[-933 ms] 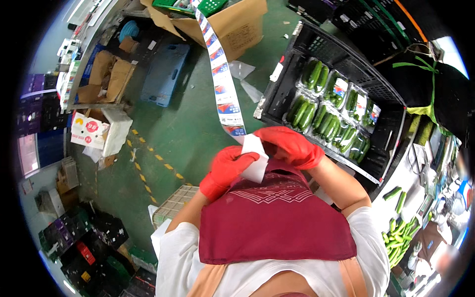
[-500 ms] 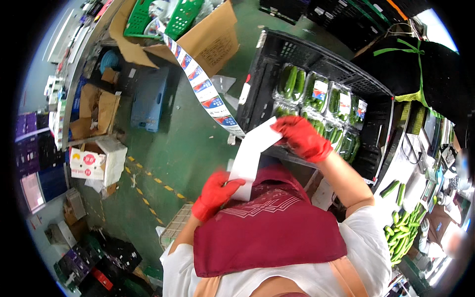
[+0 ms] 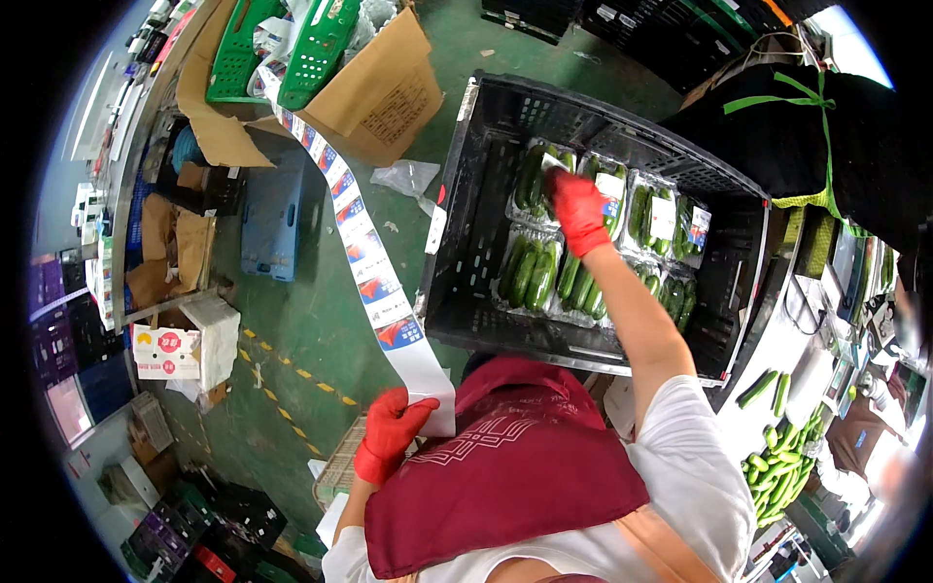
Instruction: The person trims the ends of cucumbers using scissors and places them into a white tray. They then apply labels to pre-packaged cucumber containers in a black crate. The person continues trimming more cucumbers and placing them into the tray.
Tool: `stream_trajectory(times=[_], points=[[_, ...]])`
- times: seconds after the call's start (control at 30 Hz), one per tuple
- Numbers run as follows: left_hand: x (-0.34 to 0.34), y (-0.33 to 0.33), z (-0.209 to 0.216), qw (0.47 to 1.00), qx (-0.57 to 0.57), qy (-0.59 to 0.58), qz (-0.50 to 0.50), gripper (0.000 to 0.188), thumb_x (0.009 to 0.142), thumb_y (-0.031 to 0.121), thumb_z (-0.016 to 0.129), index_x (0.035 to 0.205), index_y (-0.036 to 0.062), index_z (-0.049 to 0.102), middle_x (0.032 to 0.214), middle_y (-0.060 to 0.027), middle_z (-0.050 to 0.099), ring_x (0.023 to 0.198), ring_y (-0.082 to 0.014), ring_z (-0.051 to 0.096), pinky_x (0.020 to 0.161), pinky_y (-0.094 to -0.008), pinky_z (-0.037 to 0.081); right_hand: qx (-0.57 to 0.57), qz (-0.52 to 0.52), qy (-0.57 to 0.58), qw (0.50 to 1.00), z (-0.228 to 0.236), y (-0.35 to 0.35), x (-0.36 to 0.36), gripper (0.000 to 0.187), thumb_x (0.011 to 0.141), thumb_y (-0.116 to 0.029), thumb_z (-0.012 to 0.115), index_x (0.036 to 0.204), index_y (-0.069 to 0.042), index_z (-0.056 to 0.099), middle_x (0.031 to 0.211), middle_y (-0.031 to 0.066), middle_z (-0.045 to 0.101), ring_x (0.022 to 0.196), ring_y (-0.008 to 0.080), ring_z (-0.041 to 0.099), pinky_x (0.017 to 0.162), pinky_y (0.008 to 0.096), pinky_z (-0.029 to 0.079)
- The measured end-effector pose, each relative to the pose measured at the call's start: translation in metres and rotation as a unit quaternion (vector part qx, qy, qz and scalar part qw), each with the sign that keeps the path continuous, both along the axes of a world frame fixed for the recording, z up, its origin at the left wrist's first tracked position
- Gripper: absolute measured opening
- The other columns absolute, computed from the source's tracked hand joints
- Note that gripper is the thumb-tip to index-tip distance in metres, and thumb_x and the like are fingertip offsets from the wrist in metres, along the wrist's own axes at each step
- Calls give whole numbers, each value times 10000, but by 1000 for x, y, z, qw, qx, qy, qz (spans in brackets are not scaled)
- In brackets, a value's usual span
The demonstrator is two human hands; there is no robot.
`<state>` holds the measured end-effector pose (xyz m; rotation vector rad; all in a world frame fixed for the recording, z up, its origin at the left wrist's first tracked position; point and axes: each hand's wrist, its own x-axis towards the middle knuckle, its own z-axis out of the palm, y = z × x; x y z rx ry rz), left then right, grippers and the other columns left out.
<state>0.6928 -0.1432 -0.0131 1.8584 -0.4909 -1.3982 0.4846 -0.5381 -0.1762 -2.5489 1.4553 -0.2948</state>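
My left hand (image 3: 391, 435), in a red glove, pinches the near end of a long label strip (image 3: 362, 255) with blue, red and white printing. The strip's near end shows white in front of my apron. My right hand (image 3: 580, 212), also red-gloved, is over the far-left cucumber pack (image 3: 530, 192) in a black crate (image 3: 593, 340). Its slightly blurred fingers are bunched at a small white label (image 3: 552, 161) lying against that pack. Several clear packs of green cucumbers sit in two rows; a labelled pack (image 3: 610, 194) is beside my right hand.
The strip trails from a green basket (image 3: 321, 58) in an open cardboard box (image 3: 389, 107) at the far left. A blue board (image 3: 270, 223) lies on the green floor. At the right, loose cucumbers (image 3: 777, 471) are heaped near another person (image 3: 860, 437).
My right hand has left the strip and moved forward into the crate with a white label. My left hand has shifted slightly left and down, keeping the strip's end.
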Motion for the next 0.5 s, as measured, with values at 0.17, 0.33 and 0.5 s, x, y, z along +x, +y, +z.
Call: stream_trajectory(times=[0.17,0.33,0.5], points=[[-4,-13,15,1000,6,-5,-10,335,806,95,732,613,-2,476,602,8,417,606,-76,393,522,-309,345,-111,17,-52,992,-60,27,1,425,927,-234,535,1316,-69,486,1296,123,546,1204,268,528,1007,388,420],[-11,-26,24,1000,-1,23,8,323,812,98,728,625,-6,486,621,7,430,624,-73,405,533,-302,352,48,-77,-441,893,-44,49,26,408,946,-185,512,1326,-51,453,1293,127,515,1185,256,503,999,356,407],[1,10,7,999,33,17,-4,190,817,94,721,726,-15,594,673,-1,496,674,-84,478,589,-284,399,-32,31,-183,982,-6,38,21,464,989,-187,448,1421,-46,353,1405,124,425,1294,248,409,1100,331,313]])
